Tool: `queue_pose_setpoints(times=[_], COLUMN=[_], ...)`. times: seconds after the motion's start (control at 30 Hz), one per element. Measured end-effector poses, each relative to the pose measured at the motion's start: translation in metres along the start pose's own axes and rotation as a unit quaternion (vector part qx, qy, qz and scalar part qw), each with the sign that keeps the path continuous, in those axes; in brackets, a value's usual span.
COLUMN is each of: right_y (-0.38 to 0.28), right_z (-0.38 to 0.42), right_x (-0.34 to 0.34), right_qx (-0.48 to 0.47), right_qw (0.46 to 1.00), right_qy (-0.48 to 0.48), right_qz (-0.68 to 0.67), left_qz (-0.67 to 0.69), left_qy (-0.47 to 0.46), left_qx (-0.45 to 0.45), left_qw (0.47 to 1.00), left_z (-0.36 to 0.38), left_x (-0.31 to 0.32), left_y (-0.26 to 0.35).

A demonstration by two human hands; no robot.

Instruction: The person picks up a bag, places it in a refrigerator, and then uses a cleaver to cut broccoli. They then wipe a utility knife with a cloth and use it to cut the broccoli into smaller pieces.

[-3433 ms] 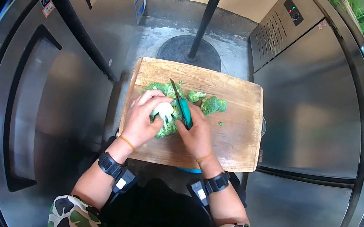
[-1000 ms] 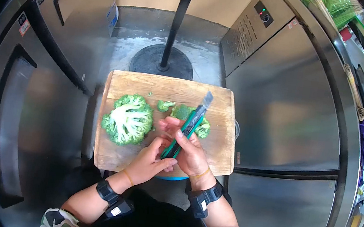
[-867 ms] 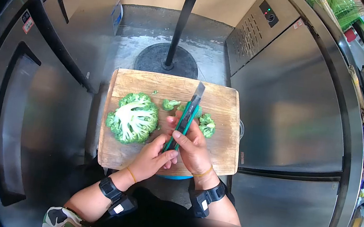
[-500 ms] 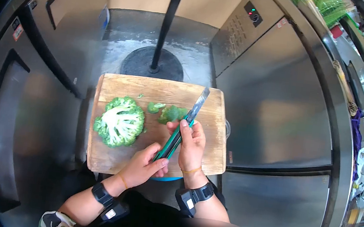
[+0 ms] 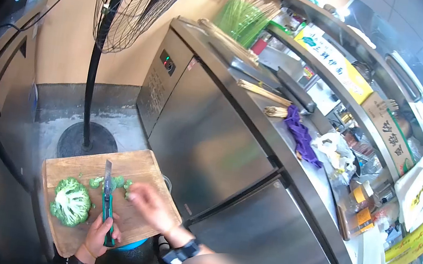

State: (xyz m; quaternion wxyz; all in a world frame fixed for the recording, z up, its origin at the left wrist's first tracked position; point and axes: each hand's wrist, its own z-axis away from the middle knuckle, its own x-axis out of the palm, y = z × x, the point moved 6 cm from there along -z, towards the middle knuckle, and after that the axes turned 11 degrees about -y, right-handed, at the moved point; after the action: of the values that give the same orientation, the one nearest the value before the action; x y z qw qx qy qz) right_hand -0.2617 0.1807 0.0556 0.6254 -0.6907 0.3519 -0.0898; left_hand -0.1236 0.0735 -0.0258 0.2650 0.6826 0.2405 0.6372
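Observation:
My left hand (image 5: 97,235) grips the green handle of a utility knife (image 5: 107,209), its blade pointing up and away over the wooden cutting board (image 5: 130,224). Left of the knife lies a broccoli head (image 5: 71,202), stem side up. Small broccoli florets (image 5: 118,180) lie close to the blade, and a loose floret (image 5: 95,183) is just left of it. My right hand (image 5: 151,207) is off the knife, over the board's right side near the florets. Motion smears its fingers, so I cannot see if they hold anything.
Beyond the board a standing fan (image 5: 131,9) rises from a round black base (image 5: 87,140). Steel cabinets (image 5: 211,132) stand close on the right, with a purple cloth (image 5: 299,133) and plastic bags (image 5: 337,151) on top. Another steel cabinet (image 5: 4,104) is at the left.
The view has swung right and up, showing the counter and shelves. My right hand has let go of the knife and moved right; the knife now stays in my left hand alone.

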Motion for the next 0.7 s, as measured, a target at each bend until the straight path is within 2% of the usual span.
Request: queue_pose_setpoints(times=[0.03,0.07,0.1,0.17,0.23,0.3,0.37,0.43,0.5,0.57,0.6,0.63,0.7], right_y=[-0.065,-0.105,-0.149,-0.216,-0.231,-0.220,-0.197,-0.190,-0.210,-0.229,-0.237,-0.244,-0.253], right_z=[-0.001,0.002,0.008,0.022,0.036,0.057,0.082,0.082,0.078,0.091,0.099,0.113,0.139], right_x=[-0.044,-0.084,-0.121,-0.196,-0.290,-0.379,-0.429,-0.452,-0.421,-0.382,-0.354,-0.330,-0.287], right_qx=[0.048,-0.051,-0.147,-0.151,-0.066,0.168,0.397,0.387,0.345,0.222,0.107,-0.007,-0.137], right_qw=[0.985,0.960,0.905,0.790,0.666,0.590,0.632,0.630,0.669,0.811,0.885,0.926,0.923], right_qy=[0.025,0.118,0.192,0.281,0.336,0.419,0.366,0.288,0.289,0.324,0.332,0.337,0.338], right_qz=[0.161,0.247,0.349,0.524,0.663,0.670,0.556,0.609,0.593,0.435,0.308,0.168,0.127], left_qz=[-0.032,-0.047,-0.063,-0.079,-0.077,-0.103,-0.117,-0.117,-0.138,-0.149,-0.147,-0.159,-0.187], left_qy=[-0.002,-0.007,-0.011,-0.016,-0.020,-0.056,-0.075,-0.067,-0.057,-0.057,-0.060,-0.054,-0.060], left_qx=[0.003,-0.009,-0.019,-0.038,-0.058,-0.056,-0.070,-0.069,-0.061,-0.037,-0.021,-0.010,0.006], left_qw=[0.999,0.999,0.998,0.996,0.995,0.992,0.988,0.988,0.987,0.986,0.987,0.986,0.980], left_z=[0.000,0.002,0.004,0.009,0.013,0.015,0.020,0.025,0.031,0.038,0.042,0.047,0.058], left_x=[-0.001,0.003,0.006,0.011,0.014,0.018,0.016,0.033,0.051,0.077,0.092,0.105,0.135], left_y=[0.000,0.001,0.004,0.008,0.007,0.010,0.003,0.007,0.017,0.023,0.028,0.033,0.041])
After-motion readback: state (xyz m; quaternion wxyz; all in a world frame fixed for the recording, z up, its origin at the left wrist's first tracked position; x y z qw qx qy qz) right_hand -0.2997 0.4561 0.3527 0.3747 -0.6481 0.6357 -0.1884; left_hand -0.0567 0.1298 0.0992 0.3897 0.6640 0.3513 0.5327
